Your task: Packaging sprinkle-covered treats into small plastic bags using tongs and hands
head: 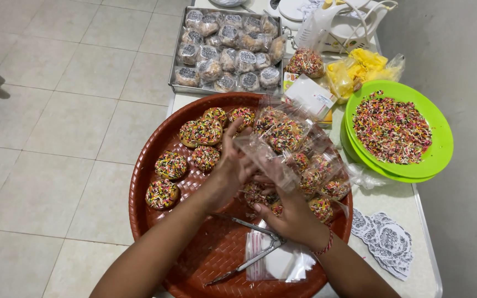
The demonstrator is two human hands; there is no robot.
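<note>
Packages and labels around your hands

You hold a clear plastic wrapper bag (263, 157) between your left hand (232, 168) and right hand (291, 215), over the round red woven tray (155, 165). Just to its right lies a heap of clear-wrapped sprinkled doughnuts (305, 160). A stack of flat clear bags with red-striped edges (274, 259) rests at the tray's near rim. At the top, a rectangular metal tray (175, 85) carries wrapped doughnuts bearing round dark-and-white labels (230, 47). A small white carton box (309, 95) sits between that tray and the lime-green plate. Loose round black-and-white sticker labels (385, 240) lie on the tabletop at right. A crumpled yellow plastic bag (360, 69) sits behind.
</note>
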